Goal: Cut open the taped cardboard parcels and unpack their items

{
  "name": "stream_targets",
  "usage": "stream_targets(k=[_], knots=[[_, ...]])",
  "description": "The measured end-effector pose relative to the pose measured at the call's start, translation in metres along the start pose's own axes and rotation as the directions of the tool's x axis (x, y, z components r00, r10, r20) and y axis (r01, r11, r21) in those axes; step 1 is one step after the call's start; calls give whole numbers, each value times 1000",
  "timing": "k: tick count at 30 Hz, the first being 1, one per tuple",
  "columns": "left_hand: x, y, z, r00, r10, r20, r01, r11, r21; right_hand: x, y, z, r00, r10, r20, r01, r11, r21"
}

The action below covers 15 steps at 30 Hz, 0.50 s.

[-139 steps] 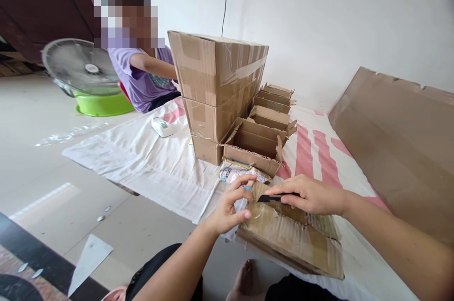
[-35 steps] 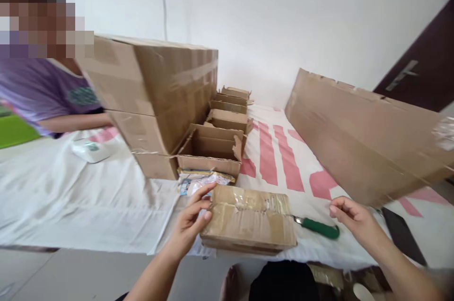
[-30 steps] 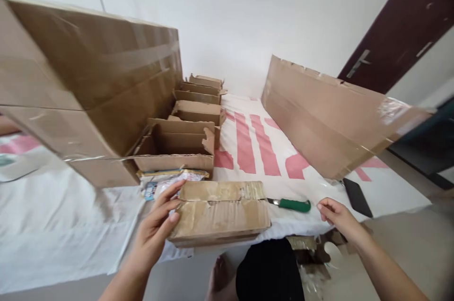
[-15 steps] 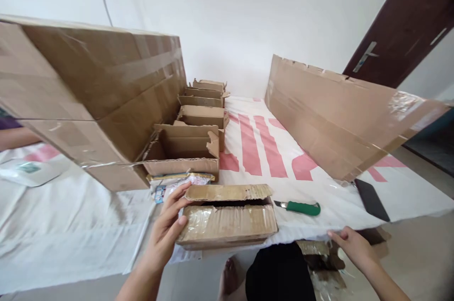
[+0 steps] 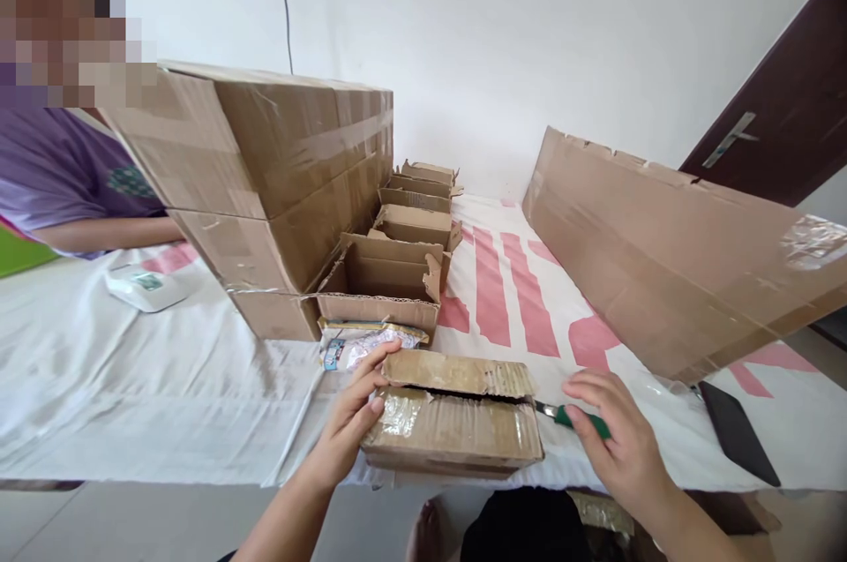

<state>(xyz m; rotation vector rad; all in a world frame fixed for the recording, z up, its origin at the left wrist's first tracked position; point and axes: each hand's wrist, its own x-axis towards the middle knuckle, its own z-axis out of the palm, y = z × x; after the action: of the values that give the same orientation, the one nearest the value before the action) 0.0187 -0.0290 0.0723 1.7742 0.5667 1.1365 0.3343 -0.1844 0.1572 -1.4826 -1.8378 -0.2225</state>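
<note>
A small cardboard box (image 5: pixel 456 434) with clear tape on it lies near the table's front edge, its top flap slightly raised over a dark gap. My left hand (image 5: pixel 354 416) grips its left end, thumb on the front and fingers toward the back. To the right of the box lies a utility knife (image 5: pixel 588 423) with a green handle, its blade pointing at the box. My right hand (image 5: pixel 615 430) is over the knife, thumb across the handle and fingers apart. Behind the box, a printed plastic packet (image 5: pixel 344 350) lies partly hidden by my left fingers.
Open cardboard boxes (image 5: pixel 380 308) line up along a large taped carton wall (image 5: pixel 311 191). A cardboard panel (image 5: pixel 655 253) stands at right, near a black phone (image 5: pixel 738 431). A person in a purple shirt (image 5: pixel 72 165) sits at left, near a white device (image 5: pixel 142 287).
My right hand has come up from the table's front edge to the knife. My left hand stays on the box. The view has shifted left, bringing the other person into sight.
</note>
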Motion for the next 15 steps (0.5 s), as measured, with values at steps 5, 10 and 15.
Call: stream_targets(k=[5,10,15], knots=[[-1,4,-1,1000,-17,-1,17,1000,-7,33,-17,22,960,-160,232,157,987,31],[-2,3,0,1000,-3,31,4,1000,-28,44,-25,41,932,-185,313,240,959,-148],[-1,2,1,1000,-2,17,3,999,-33,53,-32,55,926,-225,303,313,907,-282]])
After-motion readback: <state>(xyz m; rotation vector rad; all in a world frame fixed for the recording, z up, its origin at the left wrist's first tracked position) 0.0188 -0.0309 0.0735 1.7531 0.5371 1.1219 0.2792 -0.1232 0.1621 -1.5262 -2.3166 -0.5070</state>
